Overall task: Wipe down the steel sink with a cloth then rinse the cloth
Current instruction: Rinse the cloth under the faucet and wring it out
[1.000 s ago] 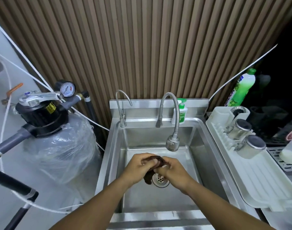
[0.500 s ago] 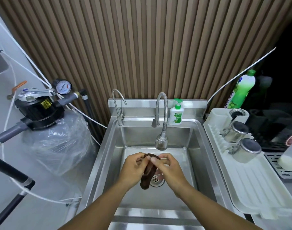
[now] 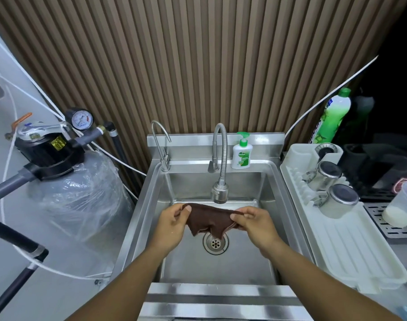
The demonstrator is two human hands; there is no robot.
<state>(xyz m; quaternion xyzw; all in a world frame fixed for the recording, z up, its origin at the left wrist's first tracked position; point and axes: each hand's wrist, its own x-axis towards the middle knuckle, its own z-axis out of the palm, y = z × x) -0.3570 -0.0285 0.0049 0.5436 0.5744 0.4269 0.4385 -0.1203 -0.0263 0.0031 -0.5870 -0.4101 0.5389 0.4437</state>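
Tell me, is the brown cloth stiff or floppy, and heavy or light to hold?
Probably floppy: the cloth sags between the left hand and right hand, its lower edge hanging in folds above the drain. Likely light, since pinched corners alone carry it. Whether it is wet I cannot tell, so it may drip.

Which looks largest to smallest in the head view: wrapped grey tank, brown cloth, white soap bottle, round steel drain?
Wrapped grey tank
brown cloth
then white soap bottle and round steel drain: too alike to rank.
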